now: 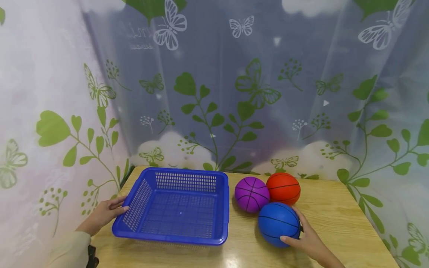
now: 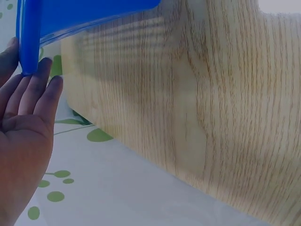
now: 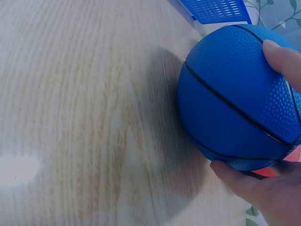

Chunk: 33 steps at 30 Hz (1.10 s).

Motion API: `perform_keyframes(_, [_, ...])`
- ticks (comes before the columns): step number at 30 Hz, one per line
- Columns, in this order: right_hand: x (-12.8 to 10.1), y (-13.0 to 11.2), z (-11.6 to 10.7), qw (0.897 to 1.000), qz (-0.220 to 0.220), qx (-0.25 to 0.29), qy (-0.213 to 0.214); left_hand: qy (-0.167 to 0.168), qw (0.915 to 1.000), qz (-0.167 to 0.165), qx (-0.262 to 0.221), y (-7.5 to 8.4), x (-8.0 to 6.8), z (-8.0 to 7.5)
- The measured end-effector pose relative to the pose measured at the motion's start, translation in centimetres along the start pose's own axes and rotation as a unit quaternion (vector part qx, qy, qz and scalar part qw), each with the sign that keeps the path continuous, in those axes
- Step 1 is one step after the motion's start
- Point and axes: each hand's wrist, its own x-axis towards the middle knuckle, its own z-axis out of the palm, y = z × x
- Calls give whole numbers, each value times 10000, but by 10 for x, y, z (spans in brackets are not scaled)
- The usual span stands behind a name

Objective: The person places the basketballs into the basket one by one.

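A blue plastic basket (image 1: 171, 239) with slotted walls and nothing in it stands on the left of the table. My left hand (image 1: 103, 215) holds its left rim; in the left wrist view the thumb is on one side of the rim (image 2: 29, 42) and the fingers are on the other. To the basket's right, my right hand (image 1: 310, 240) grips a small blue basketball (image 1: 276, 223) with black lines. Thumb and fingers spread round the ball's right side in the right wrist view. Just behind it sit a purple basketball (image 1: 251, 193) and a red basketball (image 1: 284, 187).
The wooden table (image 1: 338, 216) has its back edge against a hanging curtain (image 1: 214, 93) printed with leaves and butterflies. More of this curtain closes in the left and right sides. A dark band (image 1: 91, 256) shows near the left sleeve (image 1: 68, 251).
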Motion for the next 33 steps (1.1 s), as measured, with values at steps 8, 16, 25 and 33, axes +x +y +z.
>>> perform_keyframes(8, [-5,5,-1,9995,97,38,285,153,9997,178,-95,3,1,3])
perform_keyframes(16, [-14,15,-4,9985,223,247,439,182,9997,172,-29,3,0,3])
perform_keyframes(25, [-18,16,-3,9980,314,292,460,173,9998,135,-1,3,-1,1])
perform_keyframes(33, [-20,14,-1,9978,365,281,487,187,9997,127,58,3,0,2])
